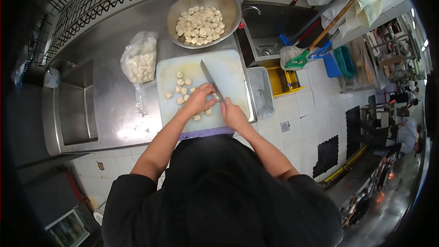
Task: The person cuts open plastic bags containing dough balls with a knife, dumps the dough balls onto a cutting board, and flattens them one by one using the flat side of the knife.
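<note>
- At the cutting board's 4 o'clock, your right hand has its fingers wrapped round the knife, tip toward 11 o'clock;
- mid-board, your left hand's fingers curl beside it; their hold can't be told;
- pale pieces lie around 9 o'clock

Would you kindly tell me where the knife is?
In the head view, the knife is in the right hand, over the cutting board, beside the left hand.
</note>
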